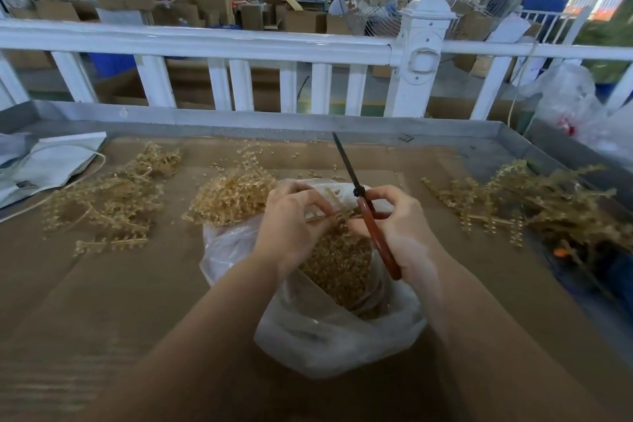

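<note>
Two bare hands working over an open clear plastic bag point(329, 336), seen from the head camera. The left hand point(291, 219) pinches an amber plastic sprig point(334, 205) between curled fingers and thumb, just above the bag's mouth. The right hand point(397, 226) meets it at the sprig and grips red-handled scissors point(346, 164), whose dark blades lie together and point up and away. Loose amber pieces point(339, 267) fill the bag. More sprigs lie in a left pile point(109, 202), a middle pile point(233, 195) and a right pile point(534, 202) on the cardboard-covered table point(137, 284), before a white railing point(205, 41)
</note>
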Demonstrator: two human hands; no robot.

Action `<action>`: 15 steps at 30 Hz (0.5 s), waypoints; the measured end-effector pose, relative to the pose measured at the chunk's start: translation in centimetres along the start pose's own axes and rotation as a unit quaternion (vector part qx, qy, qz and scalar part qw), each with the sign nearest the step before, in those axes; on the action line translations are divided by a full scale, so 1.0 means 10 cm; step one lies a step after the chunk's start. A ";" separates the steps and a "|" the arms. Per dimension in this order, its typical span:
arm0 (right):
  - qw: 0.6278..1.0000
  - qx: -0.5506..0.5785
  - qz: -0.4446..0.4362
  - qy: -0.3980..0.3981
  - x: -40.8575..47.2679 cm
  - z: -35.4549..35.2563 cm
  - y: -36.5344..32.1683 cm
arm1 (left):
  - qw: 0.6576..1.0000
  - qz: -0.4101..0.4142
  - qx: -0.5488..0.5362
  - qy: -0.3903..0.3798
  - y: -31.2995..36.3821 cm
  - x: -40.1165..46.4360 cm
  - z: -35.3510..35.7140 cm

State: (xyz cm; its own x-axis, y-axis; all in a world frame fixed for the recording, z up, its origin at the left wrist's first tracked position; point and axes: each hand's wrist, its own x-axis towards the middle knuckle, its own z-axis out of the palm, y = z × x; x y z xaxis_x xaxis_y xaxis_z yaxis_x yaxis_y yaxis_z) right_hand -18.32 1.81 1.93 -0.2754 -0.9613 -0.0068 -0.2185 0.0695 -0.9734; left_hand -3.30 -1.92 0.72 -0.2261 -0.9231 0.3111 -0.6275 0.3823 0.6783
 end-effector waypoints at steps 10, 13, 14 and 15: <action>0.980 0.191 -0.054 0.010 0.04 0.02 -0.04 | 0.923 -0.159 -0.346 0.061 0.08 0.00 -0.10; 0.973 0.225 -0.054 0.023 0.06 0.02 -0.06 | 0.935 -0.146 -0.305 0.105 0.09 0.02 -0.09; 0.971 0.231 -0.053 0.027 0.07 0.02 -0.07 | 0.943 -0.146 -0.289 0.081 0.10 0.02 -0.10; 0.970 0.237 -0.052 0.030 0.08 0.02 -0.06 | 0.951 -0.142 -0.271 0.039 0.12 0.01 -0.11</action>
State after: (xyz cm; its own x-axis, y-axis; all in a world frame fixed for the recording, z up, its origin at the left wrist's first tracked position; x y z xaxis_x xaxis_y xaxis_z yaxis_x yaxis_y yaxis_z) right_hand -18.18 0.96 2.48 -0.3311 -0.9386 0.0973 0.2032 -0.1716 -0.9640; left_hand -3.28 -1.47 2.26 -0.0356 -0.9945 0.0982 -0.1741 0.1030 0.9793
